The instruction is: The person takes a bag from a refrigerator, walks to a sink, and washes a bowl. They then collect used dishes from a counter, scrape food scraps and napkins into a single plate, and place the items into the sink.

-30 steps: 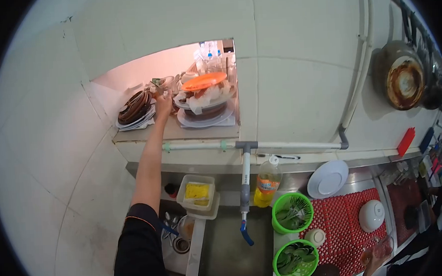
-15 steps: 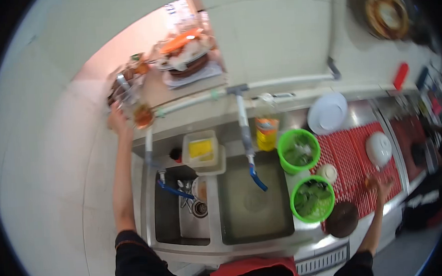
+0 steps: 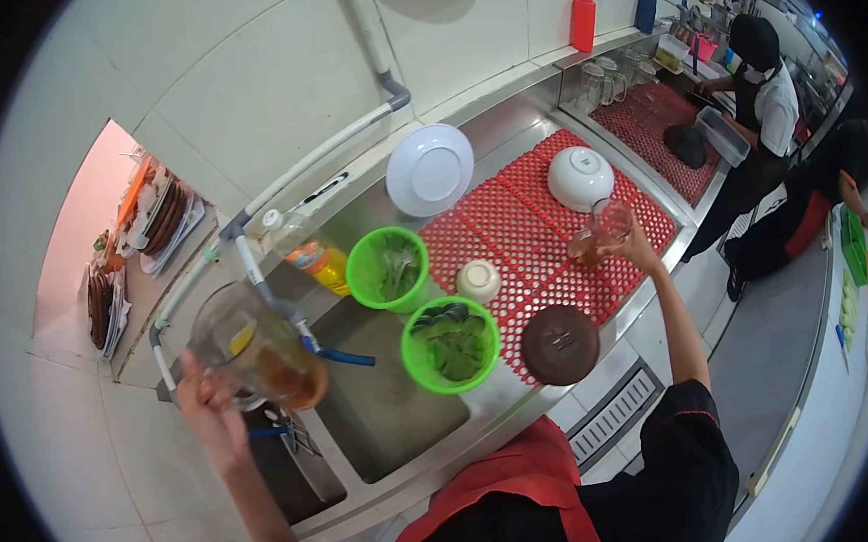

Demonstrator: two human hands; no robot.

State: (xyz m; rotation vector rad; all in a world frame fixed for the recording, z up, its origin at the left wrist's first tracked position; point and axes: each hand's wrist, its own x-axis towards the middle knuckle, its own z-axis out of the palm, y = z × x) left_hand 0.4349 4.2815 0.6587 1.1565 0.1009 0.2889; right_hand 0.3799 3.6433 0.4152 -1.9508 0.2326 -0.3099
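My left hand (image 3: 210, 405) is closed on a large clear glass mug (image 3: 246, 345), tilted above the sinks, with amber liquid toward its lower right end. At the right, my right hand (image 3: 632, 246) grips a clear drinking glass (image 3: 610, 222) over the red perforated mat (image 3: 519, 213). Near that hand an upturned white bowl (image 3: 580, 179) and a round brown lid-like piece (image 3: 560, 345) rest on the mat. A small cream bowl (image 3: 479, 280) lies upside down close to two green tubs (image 3: 363, 275) (image 3: 414, 355) holding cutlery.
Below the mug are a large sink (image 3: 383, 421) and a smaller sink (image 3: 297, 474). A yellow soap bottle (image 3: 318, 262) and a white plate (image 3: 430, 170) stand along the wall. Stacked dishes (image 3: 166, 216) fill the hatch. Two people (image 3: 774, 116) (image 3: 803, 203) are at the far right.
My view has swung right. My left hand has brought the mug from the hatch side to over the sinks. My right hand now shows a glass in it above the mat.
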